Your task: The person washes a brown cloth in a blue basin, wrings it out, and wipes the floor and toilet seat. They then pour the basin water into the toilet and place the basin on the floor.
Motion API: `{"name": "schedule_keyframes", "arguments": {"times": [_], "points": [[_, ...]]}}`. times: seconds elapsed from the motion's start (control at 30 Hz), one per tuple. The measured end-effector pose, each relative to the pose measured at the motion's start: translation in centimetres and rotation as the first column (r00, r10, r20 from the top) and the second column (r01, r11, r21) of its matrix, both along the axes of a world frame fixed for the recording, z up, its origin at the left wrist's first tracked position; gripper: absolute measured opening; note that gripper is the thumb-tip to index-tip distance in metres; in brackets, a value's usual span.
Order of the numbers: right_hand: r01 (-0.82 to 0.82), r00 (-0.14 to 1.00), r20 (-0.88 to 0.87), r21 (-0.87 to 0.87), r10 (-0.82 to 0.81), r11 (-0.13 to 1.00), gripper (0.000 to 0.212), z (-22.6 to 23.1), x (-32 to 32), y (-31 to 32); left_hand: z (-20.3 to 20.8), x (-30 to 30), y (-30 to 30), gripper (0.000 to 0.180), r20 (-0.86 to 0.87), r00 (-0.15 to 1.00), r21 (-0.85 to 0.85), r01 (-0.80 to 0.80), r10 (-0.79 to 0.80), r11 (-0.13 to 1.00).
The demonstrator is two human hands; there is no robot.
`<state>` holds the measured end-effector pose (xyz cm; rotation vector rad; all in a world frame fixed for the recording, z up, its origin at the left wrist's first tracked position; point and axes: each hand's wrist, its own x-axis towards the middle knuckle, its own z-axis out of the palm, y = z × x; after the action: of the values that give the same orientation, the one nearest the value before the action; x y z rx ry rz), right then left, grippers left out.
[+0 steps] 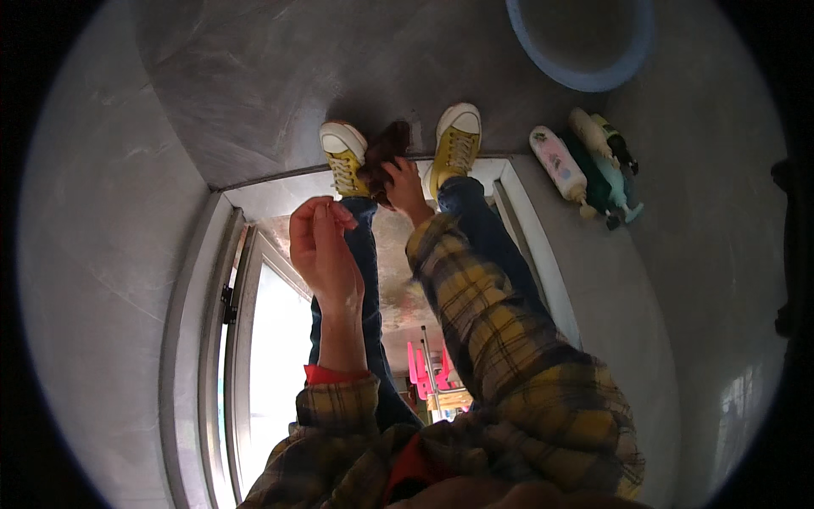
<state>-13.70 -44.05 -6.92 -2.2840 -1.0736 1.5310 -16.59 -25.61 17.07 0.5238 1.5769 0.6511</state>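
A crumpled dark brown cloth [392,146] lies on the doorway sill between my yellow sneakers [343,161]. My right hand [405,185] reaches down to it, the fingers closed on its near side. Part of the cloth is hidden behind that hand. My left hand [324,254] is raised in front of my left leg, apart from the cloth. Its fingers are curled in toward the thumb, and whatever may be between them cannot be made out.
A pale blue basin [585,83] stands at the far right. Several bottles [560,165], some with pumps, are grouped below it by the wall. On the left is an open door [254,297] in a white frame. Pink furniture [421,365] shows behind my legs.
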Motion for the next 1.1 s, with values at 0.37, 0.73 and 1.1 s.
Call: {"name": "schedule_keyframes", "arguments": {"times": [0.37, 0.73, 1.1], "points": [[0.171, 0.911, -0.325, -0.265, -0.254, 0.949, 0.045, 13.7, 22.3, 14.6, -0.7, 3.1, 0.2, 0.01, 0.089, 0.996, -0.09, -0.007, 0.015, 0.996], [0.484, 0.748, 0.228, 0.456, -0.624, 0.747, 0.049, 9.8, 36.8, 14.8, -1.4, 8.6, 1.4, 0.011, 0.163, 0.968, -0.011, 0.195, -0.191, 0.981], [0.273, 0.772, 0.623, -0.144, -0.127, 0.951, 0.077, 1.1, 41.4, 13.7, -1.8, 10.2, 3.8, 0.012, 0.13, 0.952, 0.002, 0.278, -0.276, 0.961]]}}
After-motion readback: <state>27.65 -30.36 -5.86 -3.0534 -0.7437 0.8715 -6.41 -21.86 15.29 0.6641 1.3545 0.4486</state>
